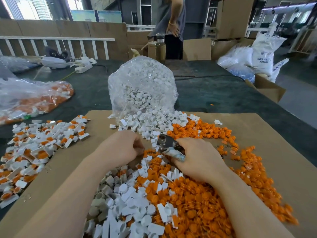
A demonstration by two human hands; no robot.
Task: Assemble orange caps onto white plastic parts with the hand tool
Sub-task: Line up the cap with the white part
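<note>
My right hand [199, 157] grips a metal hand tool [167, 142] with its jaws pointing left, over the middle of the cardboard sheet [267, 134]. My left hand [122, 146] is curled just left of the tool's jaws, fingertips pinched together over the pile; what it pinches is hidden. Loose orange caps [197, 194] cover the sheet to the right and in front. White plastic parts [130, 203] lie heaped near my forearms and spill from a clear bag [142, 90] behind. Assembled white-and-orange pieces [39, 145] lie piled at the left.
A second clear bag of assembled pieces [30, 98] lies at the far left on the dark table [214, 93]. A bottle [160, 47] and cardboard boxes [197, 48] stand at the back, where a person [173, 23] stands. White sacks [257, 55] sit at the right.
</note>
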